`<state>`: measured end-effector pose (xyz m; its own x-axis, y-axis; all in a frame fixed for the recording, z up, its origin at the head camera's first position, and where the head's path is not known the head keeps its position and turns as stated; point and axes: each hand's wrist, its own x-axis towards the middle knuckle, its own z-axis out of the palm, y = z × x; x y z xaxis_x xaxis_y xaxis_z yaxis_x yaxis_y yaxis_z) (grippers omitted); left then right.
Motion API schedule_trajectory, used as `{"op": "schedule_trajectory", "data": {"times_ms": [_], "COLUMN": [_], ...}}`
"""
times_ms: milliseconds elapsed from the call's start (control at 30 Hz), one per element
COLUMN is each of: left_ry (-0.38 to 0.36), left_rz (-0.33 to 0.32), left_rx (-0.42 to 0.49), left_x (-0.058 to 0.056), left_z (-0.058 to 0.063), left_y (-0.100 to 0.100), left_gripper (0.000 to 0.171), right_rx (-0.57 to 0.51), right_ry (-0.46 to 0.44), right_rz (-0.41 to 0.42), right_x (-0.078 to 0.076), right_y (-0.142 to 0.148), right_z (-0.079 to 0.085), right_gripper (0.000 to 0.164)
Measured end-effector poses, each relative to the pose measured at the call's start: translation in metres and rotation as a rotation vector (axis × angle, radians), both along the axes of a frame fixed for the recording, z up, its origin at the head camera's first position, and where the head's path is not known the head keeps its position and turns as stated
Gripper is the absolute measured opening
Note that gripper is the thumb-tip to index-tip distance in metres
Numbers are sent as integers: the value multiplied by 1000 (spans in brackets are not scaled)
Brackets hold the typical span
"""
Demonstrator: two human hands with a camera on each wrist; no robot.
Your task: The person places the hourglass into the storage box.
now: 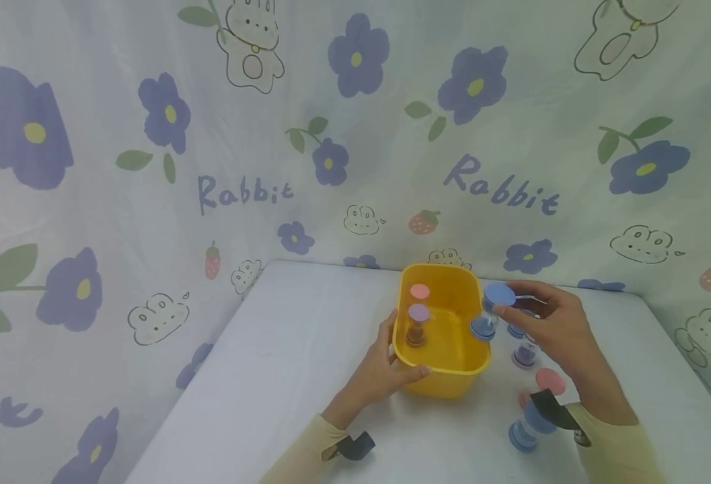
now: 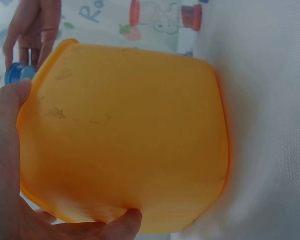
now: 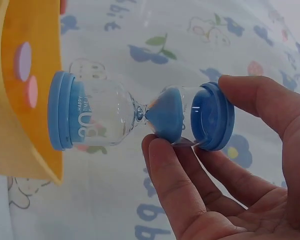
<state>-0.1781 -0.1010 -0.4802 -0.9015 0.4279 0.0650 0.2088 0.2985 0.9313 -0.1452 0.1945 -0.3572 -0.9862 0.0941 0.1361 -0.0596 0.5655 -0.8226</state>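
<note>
A blue sand hourglass (image 1: pixel 484 327) is held up at the right rim of the yellow bin (image 1: pixel 446 384). My right hand (image 1: pixel 564 329) pinches its upper end cap; in the right wrist view the blue sand (image 3: pixel 165 117) lies in the bulb nearer my fingers. With my left hand (image 1: pixel 375 370) I grip the bin's near left side, the thumb over the rim. Inside the bin stand a purple-capped hourglass (image 1: pixel 417 323) and, behind it, a pink-capped one (image 1: pixel 419 292), whose lower part is hard to make out.
Right of the bin, a purple hourglass (image 1: pixel 524 356) and a blue one (image 1: pixel 515 331) stand partly behind my right hand. Nearer me are a pink-capped hourglass (image 1: pixel 551 381) and another blue one (image 1: pixel 523 435), partly covered by the wrist strap. A rabbit-print curtain (image 1: pixel 355 168) borders the white table (image 1: pixel 282 349).
</note>
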Motion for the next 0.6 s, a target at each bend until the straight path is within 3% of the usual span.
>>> {"op": "schedule_trajectory", "data": {"times_ms": [267, 600], "left_ry": [-4, -13], "left_rz": [8, 13], "left_rx": [0, -14], "left_x": [-1, -2], "left_z": [-3, -3], "left_y": [1, 0], "left_gripper": [113, 113], "right_rx": [-55, -69], "right_ry": [-25, -4], "right_rz": [70, 100], "right_x": [-5, -15], "right_y": [-25, -45], "right_z": [3, -6], "right_gripper": [62, 57]}}
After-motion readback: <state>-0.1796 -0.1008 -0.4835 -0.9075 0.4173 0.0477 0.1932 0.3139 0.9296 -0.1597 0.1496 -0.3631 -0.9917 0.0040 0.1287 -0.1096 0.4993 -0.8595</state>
